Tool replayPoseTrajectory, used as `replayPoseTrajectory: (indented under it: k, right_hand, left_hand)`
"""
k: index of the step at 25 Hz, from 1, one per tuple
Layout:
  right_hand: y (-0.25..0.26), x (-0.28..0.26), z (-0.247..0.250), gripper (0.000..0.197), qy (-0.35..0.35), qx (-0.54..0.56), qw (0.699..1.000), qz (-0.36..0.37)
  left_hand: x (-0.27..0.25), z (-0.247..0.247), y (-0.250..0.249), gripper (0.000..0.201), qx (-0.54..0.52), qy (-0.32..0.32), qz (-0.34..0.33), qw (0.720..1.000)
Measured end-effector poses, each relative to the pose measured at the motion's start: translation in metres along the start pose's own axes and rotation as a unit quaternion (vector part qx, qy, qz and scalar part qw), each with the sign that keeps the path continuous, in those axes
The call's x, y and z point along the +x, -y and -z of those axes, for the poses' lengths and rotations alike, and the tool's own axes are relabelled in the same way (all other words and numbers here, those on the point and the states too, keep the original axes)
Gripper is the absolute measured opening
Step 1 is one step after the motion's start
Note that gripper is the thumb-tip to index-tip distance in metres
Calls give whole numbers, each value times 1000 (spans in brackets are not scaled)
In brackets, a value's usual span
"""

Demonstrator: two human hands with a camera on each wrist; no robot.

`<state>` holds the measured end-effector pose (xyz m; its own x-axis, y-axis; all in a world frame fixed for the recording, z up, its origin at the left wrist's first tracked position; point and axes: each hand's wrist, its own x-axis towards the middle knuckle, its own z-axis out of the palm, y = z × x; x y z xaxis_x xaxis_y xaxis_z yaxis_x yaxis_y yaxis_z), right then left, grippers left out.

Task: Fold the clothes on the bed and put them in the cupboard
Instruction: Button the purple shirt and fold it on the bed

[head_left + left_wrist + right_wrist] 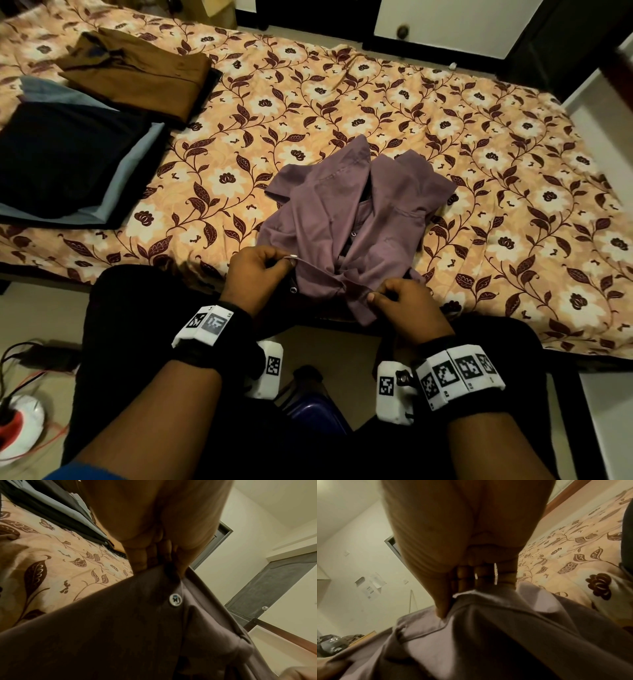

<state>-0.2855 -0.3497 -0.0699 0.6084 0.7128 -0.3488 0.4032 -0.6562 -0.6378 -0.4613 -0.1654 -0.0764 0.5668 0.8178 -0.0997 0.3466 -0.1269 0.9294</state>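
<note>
We log the bed (445,113) filling the frame's upper half. Two folded stacks (85,137) sit upper left. Purple shirt (346,219) lies crumpled at centre, near edge lifted. Left hand (253,274) and right hand (407,308), lower centre, each pinch its hem. Button (175,599) shows below the left fingers (142,559).

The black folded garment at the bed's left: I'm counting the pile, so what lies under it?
Under the black folded garment, a grey-blue folded cloth shows at its edges, with a dark layer beneath that. Anything further down is covered.
</note>
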Motion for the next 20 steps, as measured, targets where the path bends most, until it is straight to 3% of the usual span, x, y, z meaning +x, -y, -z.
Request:
replayPoseTrajectory:
  k: [2,3,5,6,7,14,18,20]
  right_hand:
    - [6,-4,-6,25,43,166,985,-27]
    - [11,-7,-10,25,72,297,951,-38]
    - [23,-13,-21,24,93,519,848,-57]
    - [28,-14,-23,18,91,573,813,-52]
    - [32,-16,-25,15,84,590,802,-41]
    - [34,-11,-30,15,-40,445,894,35]
    - [34,-9,-37,16,-69,446,892,31]
    - [33,-12,-38,19,-41,477,878,16]
  left_hand:
    - [-6,-3,-5,10,-58,32,-18,998]
    - [-10,-7,-8,14,-82,58,-30,995]
    - [-16,-15,-8,17,-95,108,-73,987]
    - [-17,-20,-8,17,-93,118,-101,984]
    - [-16,-22,-7,16,-91,124,-119,981]
    - [-9,-27,0,23,-108,208,-129,964]
    - [-12,-27,-3,34,-68,239,-148,957]
    - [-13,-28,-6,35,-76,239,-137,958]
